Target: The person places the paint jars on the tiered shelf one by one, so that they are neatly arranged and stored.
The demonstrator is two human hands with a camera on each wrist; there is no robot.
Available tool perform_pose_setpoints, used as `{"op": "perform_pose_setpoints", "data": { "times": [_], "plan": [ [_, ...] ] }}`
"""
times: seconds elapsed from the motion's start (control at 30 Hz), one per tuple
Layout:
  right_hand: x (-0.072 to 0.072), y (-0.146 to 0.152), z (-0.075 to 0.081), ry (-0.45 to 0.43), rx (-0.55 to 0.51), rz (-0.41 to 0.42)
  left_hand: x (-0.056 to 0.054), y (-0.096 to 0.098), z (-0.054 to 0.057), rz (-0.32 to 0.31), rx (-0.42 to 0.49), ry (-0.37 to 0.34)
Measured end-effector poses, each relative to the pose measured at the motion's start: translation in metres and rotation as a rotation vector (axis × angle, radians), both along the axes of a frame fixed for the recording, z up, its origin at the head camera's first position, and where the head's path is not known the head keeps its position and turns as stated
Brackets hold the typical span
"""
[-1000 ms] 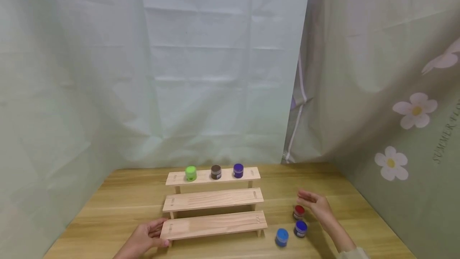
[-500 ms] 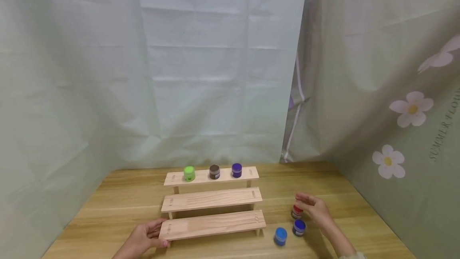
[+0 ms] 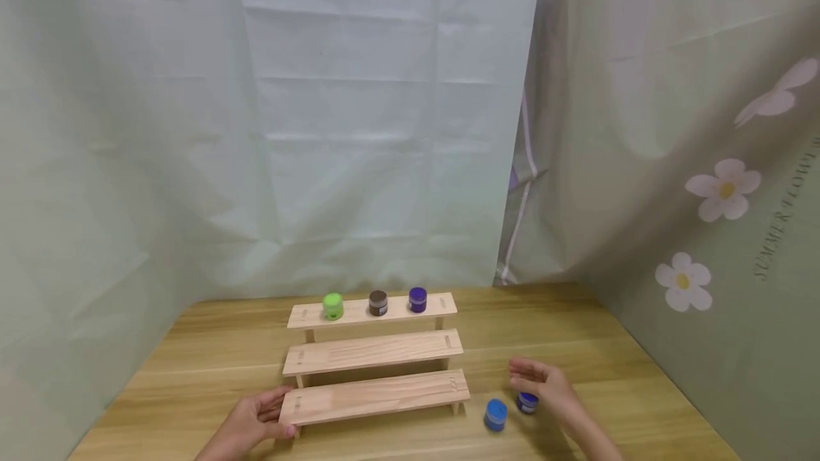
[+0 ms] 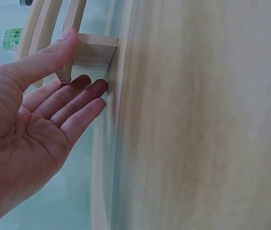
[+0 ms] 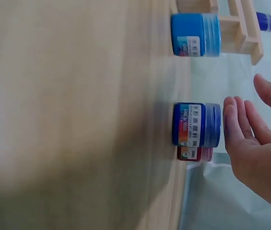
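My left hand point(image 3: 246, 420) holds the left end of the lowest plank of a three-step wooden rack point(image 3: 374, 397). In the left wrist view its thumb lies on the plank's end and the index finger passes behind. To the right of the rack, my right hand point(image 3: 546, 388) hovers over a dark blue paint jar point(image 3: 527, 404), partly covering it. The right wrist view shows the fingers extended beside that jar's lid, holding nothing. Behind it stands a red paint jar point(image 5: 188, 154), hidden in the head view. A light blue paint jar point(image 3: 495, 415) stands nearer the rack.
Along the rack's top step stand a green jar point(image 3: 332, 306), a dark brown jar point(image 3: 378, 303) and a purple-blue jar point(image 3: 418, 299). A wood-grain table point(image 3: 192, 375) lies under everything. Pale cloth curtains point(image 3: 359, 162) enclose the back and sides.
My right hand has come nearer and slightly left, from around the red jar to over the dark blue one. The red jar is now covered in the head view. My left hand keeps its place.
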State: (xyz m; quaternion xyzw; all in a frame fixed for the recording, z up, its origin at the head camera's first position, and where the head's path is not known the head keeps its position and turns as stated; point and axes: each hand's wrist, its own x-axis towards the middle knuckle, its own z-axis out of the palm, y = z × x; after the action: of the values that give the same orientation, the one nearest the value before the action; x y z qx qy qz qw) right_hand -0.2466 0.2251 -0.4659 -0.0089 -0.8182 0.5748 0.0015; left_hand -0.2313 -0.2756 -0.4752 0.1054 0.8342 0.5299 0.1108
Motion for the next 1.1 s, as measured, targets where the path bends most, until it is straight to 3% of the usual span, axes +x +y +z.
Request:
{"op": "perform_pose_setpoints", "data": {
  "times": [0.23, 0.53, 0.77, 1.1],
  "plan": [
    [0.012, 0.000, -0.006, -0.029, 0.005, 0.127, 0.000, -0.001, -0.001, -0.012, -0.002, 0.006],
    [0.020, -0.008, -0.008, 0.007, -0.021, 0.164, -0.002, 0.001, -0.002, 0.009, -0.007, -0.012],
    [0.024, -0.013, -0.009, -0.029, -0.034, 0.157, -0.002, 0.001, 0.000, 0.018, -0.004, -0.023],
    [0.025, -0.012, -0.015, -0.015, -0.064, 0.236, -0.002, -0.001, -0.002, -0.009, 0.029, -0.017]
  ]
}}
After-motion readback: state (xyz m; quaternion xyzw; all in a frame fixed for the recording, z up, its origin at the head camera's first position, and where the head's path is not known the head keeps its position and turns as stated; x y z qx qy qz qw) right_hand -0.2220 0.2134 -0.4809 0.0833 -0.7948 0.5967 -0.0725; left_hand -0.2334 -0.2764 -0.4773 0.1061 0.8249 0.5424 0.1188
